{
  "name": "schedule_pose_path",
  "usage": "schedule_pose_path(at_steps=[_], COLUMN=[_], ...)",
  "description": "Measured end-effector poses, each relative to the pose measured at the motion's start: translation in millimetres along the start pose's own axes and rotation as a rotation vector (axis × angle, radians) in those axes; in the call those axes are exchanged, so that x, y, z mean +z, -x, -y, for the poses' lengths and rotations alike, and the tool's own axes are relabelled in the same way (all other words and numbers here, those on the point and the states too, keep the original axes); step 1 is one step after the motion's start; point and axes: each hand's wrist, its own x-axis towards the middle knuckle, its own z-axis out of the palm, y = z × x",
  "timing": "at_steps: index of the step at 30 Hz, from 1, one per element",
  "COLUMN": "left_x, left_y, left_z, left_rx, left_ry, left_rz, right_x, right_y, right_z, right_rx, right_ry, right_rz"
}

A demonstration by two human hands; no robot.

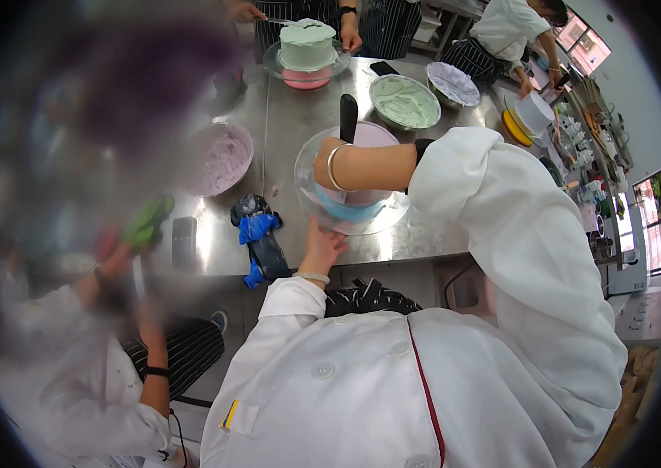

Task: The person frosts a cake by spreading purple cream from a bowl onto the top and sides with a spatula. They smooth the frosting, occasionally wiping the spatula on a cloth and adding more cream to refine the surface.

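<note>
A pale pink-lilac frosted cake (375,136) sits on a clear round turntable (309,184) with a blue part showing through near its front. My right hand (328,164) is closed around the black handle of a spatula (348,118), which points up above the cake. The spatula's blade is hidden behind my hand and forearm. At the turntable's near rim, my left hand (323,248) has its thumb and fingers apart and touches the edge.
Bowls of lilac cream (227,160), green cream (405,101) and pale purple cream (453,84) stand around. A black-and-blue bag-like item (259,238) lies left, near a phone (184,242). Across the table, a person spreads green cream on another cake (307,47). Co-workers stand left and far right.
</note>
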Motion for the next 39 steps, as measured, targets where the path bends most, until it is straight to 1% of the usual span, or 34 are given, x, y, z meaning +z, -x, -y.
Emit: schedule_pose_path(at_steps=[2,3,5,6,8,9,11,15,17,18,20,21,23,27,29,30,32,33,35,36,38,39], left_x=[-6,-8,-7,-7,-4,-3,-3,-11,-17,-20,-16,-15,0,-3,-10,-14,-17,-20,-12,-8,-3,-5], left_y=[-7,-12,-16,-16,-12,-10,-3,-5,-18,-23,-20,-18,4,5,-2,-9,-16,-18,-4,3,13,13], left_z=[3,4,4,5,4,3,-2,-9,-5,-1,1,1,-7,-16,-15,-13,-9,-7,-11,-14,-23,-26], left_rx=[0.103,0.103,0.206,0.206,0.084,0.085,-0.020,-0.005,0.193,0.192,0.309,0.309,-0.026,-0.019,0.088,0.089,0.334,0.333,0.222,0.223,-0.010,-0.009], left_ry=[0.008,0.008,0.061,0.061,0.104,0.105,0.036,0.044,0.211,0.211,0.202,0.202,0.181,0.156,0.245,0.245,0.393,0.393,0.235,0.236,0.161,0.161], left_rz=[-0.161,-0.162,-0.280,-0.280,-0.146,-0.147,0.117,0.063,-0.158,-0.158,-0.144,-0.144,0.083,0.036,-0.075,-0.076,-0.134,-0.133,-0.093,-0.094,0.072,0.072], right_x=[0,1,1,2,2,2,2,5,2,-1,-3,-3,-3,0,1,2,2,2,4,4,5,5], right_y=[-1,-1,-1,-2,-3,-3,-4,-6,-3,-1,2,2,1,-3,-4,-4,-5,-5,-5,-5,-7,-7], right_z=[0,0,1,1,1,1,0,0,0,0,1,1,1,3,3,3,3,2,3,3,3,2], right_rx=[-0.006,-0.006,-0.008,-0.010,-0.012,-0.013,-0.014,-0.011,-0.005,-0.019,-0.032,-0.033,-0.035,-0.048,-0.049,-0.049,-0.049,-0.050,-0.054,-0.055,-0.059,-0.061], right_ry=[0.009,0.005,0.005,0.007,0.011,0.011,0.015,0.010,-0.018,0.000,0.019,0.032,0.045,0.025,0.025,0.028,0.029,0.032,0.033,0.035,0.035,0.034], right_rz=[-0.008,-0.007,-0.012,-0.015,-0.020,-0.024,-0.027,-0.047,-0.035,-0.013,0.009,0.004,-0.002,-0.006,-0.007,-0.010,-0.015,-0.019,-0.017,-0.020,-0.022,-0.026])
